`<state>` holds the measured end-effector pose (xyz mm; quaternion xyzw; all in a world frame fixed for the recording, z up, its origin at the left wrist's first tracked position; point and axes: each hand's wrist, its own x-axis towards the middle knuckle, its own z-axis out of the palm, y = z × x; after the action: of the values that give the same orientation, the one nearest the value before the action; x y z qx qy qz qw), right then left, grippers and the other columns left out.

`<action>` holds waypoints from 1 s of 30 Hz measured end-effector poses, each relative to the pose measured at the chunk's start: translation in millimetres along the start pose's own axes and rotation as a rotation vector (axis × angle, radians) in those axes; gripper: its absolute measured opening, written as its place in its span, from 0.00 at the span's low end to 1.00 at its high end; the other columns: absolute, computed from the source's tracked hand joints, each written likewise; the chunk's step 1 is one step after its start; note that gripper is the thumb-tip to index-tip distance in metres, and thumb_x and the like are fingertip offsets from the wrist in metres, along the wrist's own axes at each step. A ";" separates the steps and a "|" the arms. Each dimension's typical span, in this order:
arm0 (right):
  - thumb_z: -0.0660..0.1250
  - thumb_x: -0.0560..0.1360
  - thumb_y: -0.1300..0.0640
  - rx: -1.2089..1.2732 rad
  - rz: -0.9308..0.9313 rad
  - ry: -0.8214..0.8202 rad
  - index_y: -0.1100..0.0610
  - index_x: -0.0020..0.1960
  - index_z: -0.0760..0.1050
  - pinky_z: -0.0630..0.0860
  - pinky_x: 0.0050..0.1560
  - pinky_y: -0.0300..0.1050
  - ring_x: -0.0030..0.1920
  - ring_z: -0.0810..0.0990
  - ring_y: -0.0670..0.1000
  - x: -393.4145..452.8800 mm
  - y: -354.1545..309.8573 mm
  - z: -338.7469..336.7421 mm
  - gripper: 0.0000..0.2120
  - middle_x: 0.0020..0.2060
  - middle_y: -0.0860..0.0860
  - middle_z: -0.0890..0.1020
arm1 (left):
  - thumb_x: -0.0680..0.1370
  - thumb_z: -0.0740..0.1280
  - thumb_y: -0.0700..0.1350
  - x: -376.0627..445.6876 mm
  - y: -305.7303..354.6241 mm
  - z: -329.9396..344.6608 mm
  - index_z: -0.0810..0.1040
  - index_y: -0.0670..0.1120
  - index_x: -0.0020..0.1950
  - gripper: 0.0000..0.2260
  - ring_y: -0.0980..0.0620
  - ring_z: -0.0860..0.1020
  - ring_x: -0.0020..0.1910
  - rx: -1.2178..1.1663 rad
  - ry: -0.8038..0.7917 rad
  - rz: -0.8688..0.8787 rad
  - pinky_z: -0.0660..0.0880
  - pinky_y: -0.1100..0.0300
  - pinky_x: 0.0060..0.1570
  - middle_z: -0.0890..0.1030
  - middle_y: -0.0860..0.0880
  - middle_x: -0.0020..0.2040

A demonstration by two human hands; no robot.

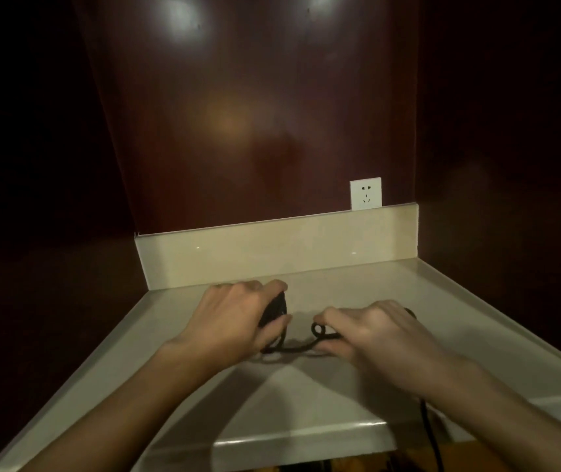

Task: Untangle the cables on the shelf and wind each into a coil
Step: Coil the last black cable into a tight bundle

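A black cable (294, 347) lies on the pale shelf (306, 396) between my two hands. My left hand (234, 318) grips a bunched black coil of it (277, 306), fingers curled over the top and thumb underneath. My right hand (371, 330) pinches a small loop of the same cable (318, 330) near its fingertips. A strand sags on the shelf from one hand to the other. Another black stretch (430, 434) runs under my right forearm and over the shelf's front edge.
A cream backsplash (272, 253) closes the shelf at the back, with a white wall socket (366, 194) above it at the right. Dark red-brown cabinet walls (255, 114) stand behind and on both sides. The shelf's raised right rim (527, 330) runs diagonally.
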<state>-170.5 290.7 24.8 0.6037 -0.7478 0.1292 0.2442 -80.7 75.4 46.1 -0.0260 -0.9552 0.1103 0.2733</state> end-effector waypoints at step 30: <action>0.55 0.83 0.49 1.202 0.324 -0.390 0.57 0.45 0.73 0.55 0.21 0.36 0.22 0.55 0.45 45.1 9.1 -40.1 0.15 0.24 0.49 0.62 | 0.74 0.62 0.66 -1.8 4.9 -64.2 0.79 0.61 0.57 0.17 0.59 0.81 0.44 -0.516 -0.104 -0.049 0.78 0.50 0.47 0.84 0.60 0.45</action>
<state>-177.8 274.6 83.2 0.5270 -0.6574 0.4481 -0.2989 -45.4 92.5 97.1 -0.0659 -0.9648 -0.1425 0.2109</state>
